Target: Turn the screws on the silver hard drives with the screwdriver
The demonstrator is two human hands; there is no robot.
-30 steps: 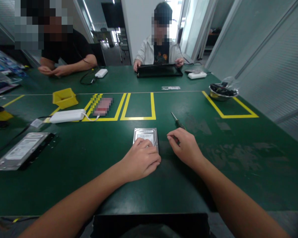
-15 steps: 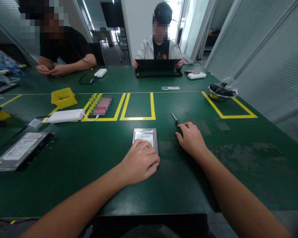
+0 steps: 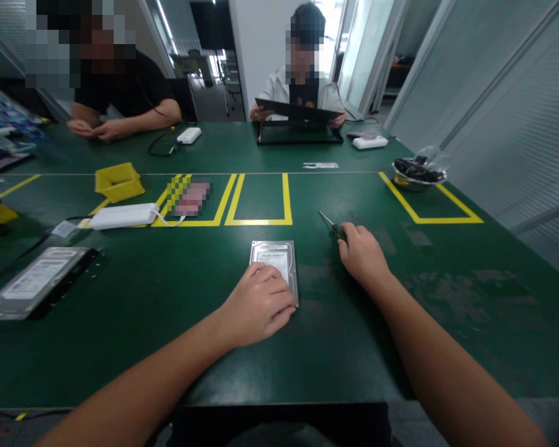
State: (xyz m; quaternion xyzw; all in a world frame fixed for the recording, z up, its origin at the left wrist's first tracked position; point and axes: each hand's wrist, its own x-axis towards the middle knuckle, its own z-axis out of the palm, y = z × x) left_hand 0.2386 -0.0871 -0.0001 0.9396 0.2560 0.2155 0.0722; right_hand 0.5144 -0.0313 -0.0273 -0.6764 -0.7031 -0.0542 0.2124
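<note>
A silver hard drive (image 3: 274,249) with a white label lies flat on the green table in front of me. My left hand (image 3: 261,304) is closed over its near part, fingers bent on the top face, hiding the lower half. To the right of the drive, my right hand (image 3: 364,251) grips a screwdriver (image 3: 328,220) by its dark handle. The thin metal shaft points up and left, away from the drive. Most of the handle is hidden in my fingers.
A second hard drive (image 3: 41,279) lies at left with small bits beside it. Behind are a white power strip (image 3: 123,216), a yellow bin (image 3: 120,182), yellow tape outlines (image 3: 258,221) and a metal bowl (image 3: 418,177) of dark items. Across, one person holds a black panel (image 3: 298,110); another sits left.
My right hand has shifted slightly right and away from me, and the screwdriver now lies at a flatter angle. My left hand stays on the drive. The person opposite has tilted the black panel.
</note>
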